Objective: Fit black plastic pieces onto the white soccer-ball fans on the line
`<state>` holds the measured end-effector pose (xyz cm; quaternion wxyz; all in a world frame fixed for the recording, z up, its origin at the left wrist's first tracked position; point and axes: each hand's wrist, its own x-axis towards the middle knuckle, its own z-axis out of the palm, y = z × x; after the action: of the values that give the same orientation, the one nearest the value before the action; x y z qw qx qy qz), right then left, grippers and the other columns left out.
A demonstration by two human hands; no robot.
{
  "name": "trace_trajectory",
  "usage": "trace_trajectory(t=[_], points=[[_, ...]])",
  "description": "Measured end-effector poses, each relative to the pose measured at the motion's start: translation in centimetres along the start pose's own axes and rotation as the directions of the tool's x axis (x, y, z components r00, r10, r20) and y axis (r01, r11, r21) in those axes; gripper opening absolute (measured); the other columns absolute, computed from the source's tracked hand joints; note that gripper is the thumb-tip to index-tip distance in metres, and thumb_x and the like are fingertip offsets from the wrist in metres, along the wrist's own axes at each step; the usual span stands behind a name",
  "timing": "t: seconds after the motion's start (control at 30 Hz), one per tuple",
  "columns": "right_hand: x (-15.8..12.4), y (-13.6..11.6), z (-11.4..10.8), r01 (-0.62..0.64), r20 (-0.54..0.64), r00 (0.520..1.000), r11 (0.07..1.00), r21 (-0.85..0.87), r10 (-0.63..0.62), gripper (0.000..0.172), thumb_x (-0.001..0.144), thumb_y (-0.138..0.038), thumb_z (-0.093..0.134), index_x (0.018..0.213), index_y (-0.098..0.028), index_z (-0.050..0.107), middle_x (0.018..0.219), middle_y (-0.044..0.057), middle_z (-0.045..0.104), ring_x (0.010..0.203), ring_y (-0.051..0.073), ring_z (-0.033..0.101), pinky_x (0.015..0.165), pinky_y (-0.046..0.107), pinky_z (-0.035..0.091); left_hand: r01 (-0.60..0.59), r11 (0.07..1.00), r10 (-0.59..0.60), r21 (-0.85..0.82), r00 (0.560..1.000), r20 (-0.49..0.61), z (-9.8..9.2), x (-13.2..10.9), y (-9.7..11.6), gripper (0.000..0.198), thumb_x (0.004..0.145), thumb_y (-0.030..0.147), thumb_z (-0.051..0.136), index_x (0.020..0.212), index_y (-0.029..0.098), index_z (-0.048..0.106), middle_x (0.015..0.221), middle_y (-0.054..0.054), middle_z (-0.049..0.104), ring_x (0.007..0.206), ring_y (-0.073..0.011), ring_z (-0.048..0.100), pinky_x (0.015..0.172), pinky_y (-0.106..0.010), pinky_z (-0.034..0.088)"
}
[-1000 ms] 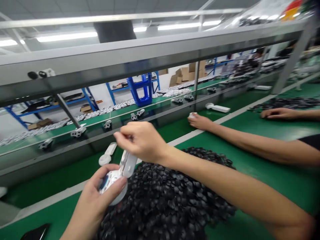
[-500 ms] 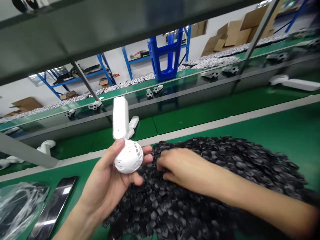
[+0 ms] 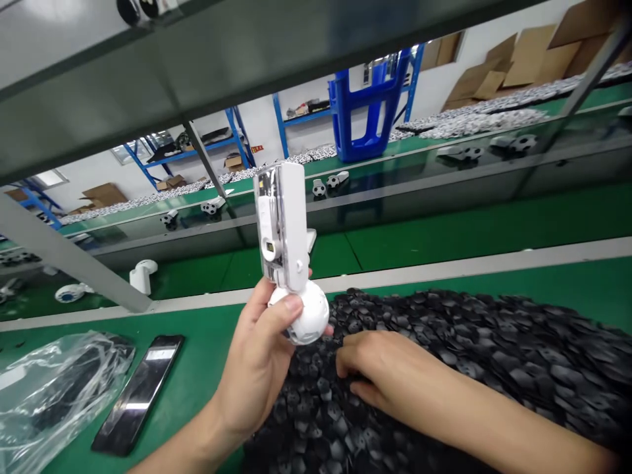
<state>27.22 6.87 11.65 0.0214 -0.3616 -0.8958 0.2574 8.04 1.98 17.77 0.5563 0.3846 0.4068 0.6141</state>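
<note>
A white device (image 3: pixel 295 227) with a ball-shaped end and a long body with a clear side and a small display stands upright in my left hand (image 3: pixel 261 342). The thumb presses on the ball end and the fingers wrap behind it. My right hand (image 3: pixel 370 362) rests on a large pile of small black pieces (image 3: pixel 444 329), its fingers curled down into them. Whatever its fingertips hold, if anything, is hidden.
A phone (image 3: pixel 141 395) and a clear plastic bag (image 3: pixel 64 395) lie at the left. Behind the bench edge runs a green conveyor (image 3: pixel 444 230) with white devices. A blue stool (image 3: pixel 368 118) stands farther back. A metal shelf (image 3: pixel 222 66) crosses overhead; a slanted post stands left.
The white device has been turned in my left hand, so its clear side and display now show. The view has shifted left, and my right hand remains at the pile.
</note>
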Motion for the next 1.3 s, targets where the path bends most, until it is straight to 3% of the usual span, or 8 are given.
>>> trace_trajectory(t=[0.17, 0.3, 0.5, 0.67, 0.8, 0.97, 1.17, 1.3], points=[[-0.3, 0.1, 0.0, 0.059, -0.105, 0.993, 0.991, 0.123, -0.047, 0.031, 0.089, 0.002, 0.070, 0.100, -0.023, 0.085, 0.104, 0.005, 0.083, 0.092, 0.027, 0.082, 0.078, 0.033, 0.055, 0.078, 0.995, -0.071, -0.057, 0.991, 0.109, 0.1, 0.1, 0.4, 0.044, 0.106, 0.042, 0.073, 0.145, 0.025, 0.061, 0.111, -0.009, 0.078, 0.093, -0.0264, 0.078, 0.064, -0.033, 0.070], [-0.9, -0.1, -2.5, 0.154, -0.321, 0.944, 0.960, 0.234, -0.073, 0.027, 0.113, -0.021, 0.058, 0.116, -0.027, 0.084, 0.112, 0.006, 0.076, 0.099, 0.022, 0.077, 0.086, 0.033, 0.059, 0.058, 0.995, -0.045, -0.086, 0.988, 0.150, 0.2, -0.1, 0.3, 0.036, 0.108, 0.041, 0.072, 0.138, 0.023, 0.062, 0.099, -0.004, 0.073, 0.081, -0.0198, 0.072, 0.062, -0.027, 0.065], [-1.8, -1.5, -5.0, 0.361, -0.854, 0.489, 0.850, 0.383, 0.177, 0.013, 0.103, -0.034, 0.083, 0.111, -0.041, 0.091, 0.102, 0.003, 0.075, 0.084, 0.018, 0.071, 0.058, 0.025, 0.054, 0.086, 0.995, -0.077, -0.040, 0.977, 0.199, 0.5, -0.9, -2.1, 0.038, 0.109, 0.048, 0.073, 0.136, 0.022, 0.066, 0.098, -0.002, 0.073, 0.082, -0.0161, 0.069, 0.079, -0.029, 0.061], [-2.1, -2.9, -4.1, 0.441, -0.692, 0.719, 0.722, 0.533, 0.071, 0.022, 0.107, -0.034, 0.078, 0.122, -0.044, 0.090, 0.118, 0.004, 0.080, 0.093, 0.020, 0.082, 0.071, 0.025, 0.071, 0.075, 0.996, -0.064, -0.052, 0.982, 0.175, 0.5, -1.2, -2.9, 0.034, 0.111, 0.045, 0.070, 0.139, 0.026, 0.067, 0.111, -0.002, 0.073, 0.084, -0.0148, 0.066, 0.084, -0.031, 0.058], [-2.0, -2.8, -4.8, 0.421, -0.624, 0.773, 0.643, 0.640, 0.116, 0.011, 0.102, -0.039, 0.085, 0.109, -0.041, 0.094, 0.113, 0.004, 0.085, 0.097, 0.021, 0.083, 0.075, 0.022, 0.072, 0.071, 0.997, -0.065, -0.030, 0.981, 0.184, 0.5, -1.5, -2.5, 0.038, 0.107, 0.051, 0.075, 0.135, 0.025, 0.070, 0.113, -0.003, 0.072, 0.084, -0.0151, 0.066, 0.086, -0.032, 0.058], [-1.9, -2.5, -6.8, 0.353, -0.391, 0.919, 0.328, 0.877, 0.058, 0.008, 0.088, -0.035, 0.100, 0.087, -0.030, 0.094, 0.111, 0.004, 0.087, 0.083, 0.020, 0.084, 0.073, 0.023, 0.074, 0.069, 0.998, -0.064, -0.011, 0.967, 0.246, 0.7, -2.2, -2.1, 0.041, 0.102, 0.053, 0.082, 0.133, 0.027, 0.074, 0.113, -0.003, 0.071, 0.090, -0.0155, 0.063, 0.087, -0.029, 0.058], [-2.4, -2.6, -6.9, 0.394, -0.448, 0.893, 0.399, 0.828, 0.049, 0.008, 0.090, -0.033, 0.099, 0.093, -0.029, 0.093, 0.108, 0.004, 0.089, 0.079, 0.020, 0.085, 0.074, 0.025, 0.074, 0.045, 0.999, -0.045, 0.006, 0.973, 0.226, 0.4, -2.5, -2.0, 0.043, 0.101, 0.056, 0.083, 0.131, 0.027, 0.073, 0.111, -0.002, 0.072, 0.091, -0.0159, 0.064, 0.091, -0.030, 0.057], [-3.1, -2.4, -6.4, 0.466, -0.704, 0.710, 0.748, 0.472, 0.002, 0.010, 0.094, -0.032, 0.096, 0.103, -0.034, 0.090, 0.098, 0.000, 0.089, 0.088, 0.020, 0.086, 0.080, 0.020, 0.071, 0.018, 1.000, -0.017, -0.004, 0.980, 0.199, 0.0, -2.4, -2.3, 0.045, 0.100, 0.057, 0.083, 0.132, 0.027, 0.071, 0.112, -0.001, 0.075, 0.092, -0.0160, 0.066, 0.092, -0.030, 0.056]])
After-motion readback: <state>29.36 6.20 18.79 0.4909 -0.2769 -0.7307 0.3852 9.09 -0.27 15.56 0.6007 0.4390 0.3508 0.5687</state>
